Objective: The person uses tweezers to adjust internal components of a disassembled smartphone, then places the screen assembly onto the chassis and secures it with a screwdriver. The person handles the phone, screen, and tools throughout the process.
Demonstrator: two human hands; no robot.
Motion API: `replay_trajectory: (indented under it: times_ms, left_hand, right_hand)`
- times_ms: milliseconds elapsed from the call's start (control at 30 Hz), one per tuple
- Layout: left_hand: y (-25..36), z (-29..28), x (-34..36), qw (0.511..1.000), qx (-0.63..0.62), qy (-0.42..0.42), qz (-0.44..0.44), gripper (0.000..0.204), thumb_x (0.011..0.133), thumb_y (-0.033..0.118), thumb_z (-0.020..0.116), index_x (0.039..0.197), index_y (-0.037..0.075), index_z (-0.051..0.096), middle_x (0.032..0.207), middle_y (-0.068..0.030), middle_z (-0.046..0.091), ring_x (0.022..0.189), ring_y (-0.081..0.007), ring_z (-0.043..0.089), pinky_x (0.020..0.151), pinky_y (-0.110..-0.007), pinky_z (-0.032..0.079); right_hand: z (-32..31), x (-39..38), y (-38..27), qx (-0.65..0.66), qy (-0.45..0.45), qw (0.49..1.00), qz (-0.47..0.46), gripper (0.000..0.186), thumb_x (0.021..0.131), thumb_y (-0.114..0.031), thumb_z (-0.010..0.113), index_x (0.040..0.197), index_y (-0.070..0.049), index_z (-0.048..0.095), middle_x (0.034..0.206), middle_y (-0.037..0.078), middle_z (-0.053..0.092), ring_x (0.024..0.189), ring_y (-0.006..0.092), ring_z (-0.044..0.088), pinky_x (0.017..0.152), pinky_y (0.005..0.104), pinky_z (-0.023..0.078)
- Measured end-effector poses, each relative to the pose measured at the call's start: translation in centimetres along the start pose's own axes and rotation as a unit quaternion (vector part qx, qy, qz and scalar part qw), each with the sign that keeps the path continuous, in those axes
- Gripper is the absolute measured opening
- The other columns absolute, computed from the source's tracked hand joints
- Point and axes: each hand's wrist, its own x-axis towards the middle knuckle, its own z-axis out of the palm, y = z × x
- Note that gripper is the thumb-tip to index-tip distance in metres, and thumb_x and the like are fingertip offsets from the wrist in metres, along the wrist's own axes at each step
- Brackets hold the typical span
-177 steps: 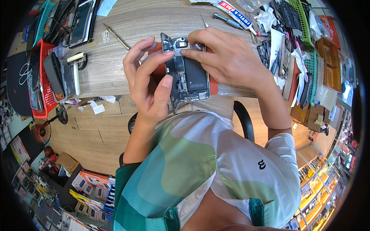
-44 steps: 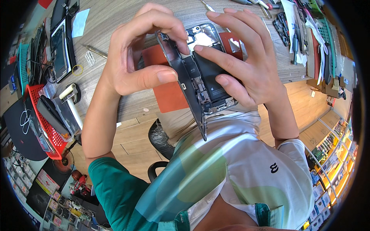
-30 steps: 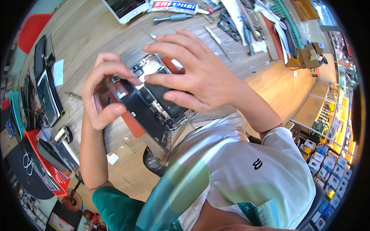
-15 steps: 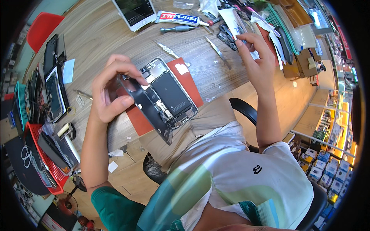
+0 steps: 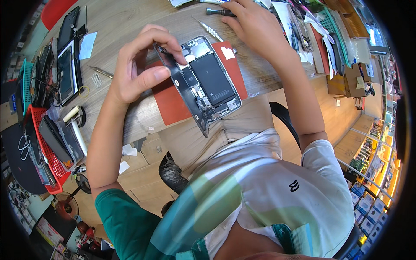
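My left hand (image 5: 141,71) grips an opened phone (image 5: 212,80) near its upper left, with thumb on the dark display assembly (image 5: 190,110), raised along the left side, and a fingertip over the exposed insides. Beneath lies a red-brown mat (image 5: 167,112) at the desk's front edge, carrying a small white piece (image 5: 227,53). My right hand (image 5: 255,32) is at the back, fingers apart around a dark grey cylindrical tool (image 5: 216,11); whether they touch it is unclear. A silver screwdriver (image 5: 212,31) lies just left of that hand.
The wooden desk (image 5: 112,34) has stacked phone parts (image 5: 65,69), a red basket (image 5: 41,143), a white roller (image 5: 73,113) and a pointed tool (image 5: 99,71) at left. Papers, tools and a green basket (image 5: 336,30) crowd the right, beside cardboard boxes (image 5: 346,82).
My right hand has left the phone, moving up and right, then leftward to the cylindrical tool at the back. My left hand still holds the phone. The camera view has shifted.
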Motion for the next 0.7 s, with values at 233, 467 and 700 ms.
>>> replay_trajectory:
  times_ms: [233,467,700]
  left_hand:
    - [-0.1,0.1,0.0,1.0,-0.006,0.002,0.003,0.054,0.087,0.045,0.079,0.116,-0.001,0.072,0.108,-0.0116,0.068,0.103,-0.0229,0.071,0.095,-0.035,0.052]
    - [-0.1,0.3,-0.1,1.0,0.007,0.014,-0.008,0.059,0.084,0.05,0.079,0.115,0.0,0.073,0.105,-0.0119,0.068,0.101,-0.0226,0.069,0.086,-0.034,0.053]
    - [0.1,0.4,-0.2,0.999,0.017,0.025,-0.022,0.063,0.083,0.054,0.079,0.115,0.0,0.073,0.105,-0.0121,0.067,0.101,-0.0221,0.068,0.081,-0.031,0.052]
  right_hand:
    - [0.2,0.1,0.1,-0.019,-0.004,0.999,-0.029,0.022,0.104,-0.021,0.066,0.116,-0.002,0.068,0.111,0.02,0.067,0.104,0.0402,0.07,0.091,0.0499,0.057]
    - [-1.2,-3.7,0.0,0.101,0.186,0.956,-0.203,0.034,0.092,-0.008,0.081,0.124,-0.008,0.07,0.118,0.01,0.076,0.102,0.0331,0.075,0.081,0.0394,0.061]
    - [-1.8,-5.3,-1.4,0.179,0.216,0.933,-0.227,0.046,0.084,0.001,0.082,0.127,-0.008,0.069,0.122,0.011,0.076,0.103,0.033,0.076,0.082,0.0388,0.062]
